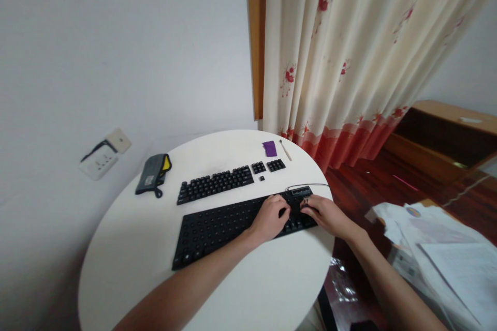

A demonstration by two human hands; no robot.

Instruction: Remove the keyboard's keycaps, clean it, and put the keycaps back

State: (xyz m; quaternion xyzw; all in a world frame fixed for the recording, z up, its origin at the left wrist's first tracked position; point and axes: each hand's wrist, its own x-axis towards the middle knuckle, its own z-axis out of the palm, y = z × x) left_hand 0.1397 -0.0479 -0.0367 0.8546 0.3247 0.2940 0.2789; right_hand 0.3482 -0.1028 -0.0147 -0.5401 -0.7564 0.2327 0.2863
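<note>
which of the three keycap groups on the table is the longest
The left keycap group, nearest the gray pouch. It forms a long strip, while the middle keycap group and right keycap group are short blocks.

No word or number can be read here. The pale label (149,180) on the dark grey fabric pouch (144,186), the small pale mark (187,256) on the long black plastic keyboard (217,227), and the round coloured emblem (413,212) on white sheeting (396,222) are all too blurred.
</note>
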